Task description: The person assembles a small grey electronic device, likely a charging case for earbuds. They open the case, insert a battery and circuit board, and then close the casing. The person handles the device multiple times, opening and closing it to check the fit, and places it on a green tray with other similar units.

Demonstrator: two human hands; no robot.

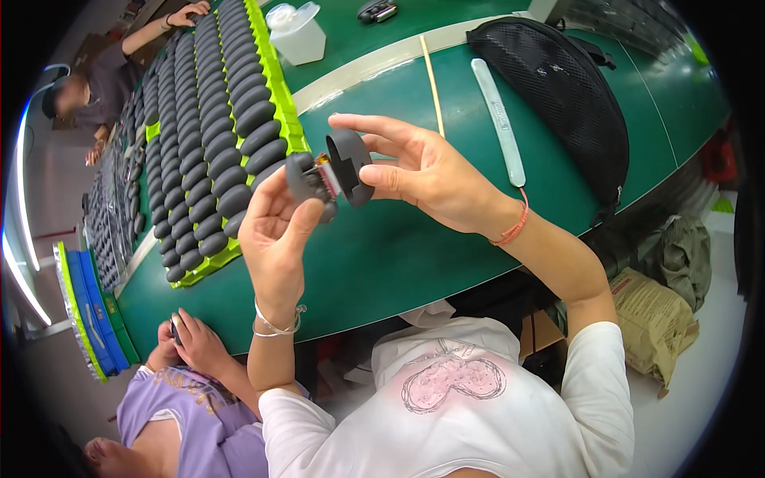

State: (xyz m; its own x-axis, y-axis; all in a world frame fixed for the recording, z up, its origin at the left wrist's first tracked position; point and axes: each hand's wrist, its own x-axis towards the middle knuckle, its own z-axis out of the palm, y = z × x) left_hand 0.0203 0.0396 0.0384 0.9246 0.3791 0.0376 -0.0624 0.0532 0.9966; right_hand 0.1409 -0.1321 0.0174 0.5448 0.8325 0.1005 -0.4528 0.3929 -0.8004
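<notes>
Above the green tabletop [358, 279], gently square up the dark part [303, 178] pinched in the left hand [274, 229] with the hollow shell [347, 159] gripped in the right hand [434, 171].

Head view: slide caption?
Left hand holds a dark part with exposed components, right hand a dark curved shell, near a lime-green tray of dark oval pieces.

The person wore a loose white short-sleeved fabric top [494, 438] with a pink, two-lobed printed motif [453, 384] outlined in dark loops. A thin silver-coloured bangle [275, 331] circled the left wrist [276, 309]; an orange-red cord bracelet [515, 229], the right wrist [504, 217].
</notes>
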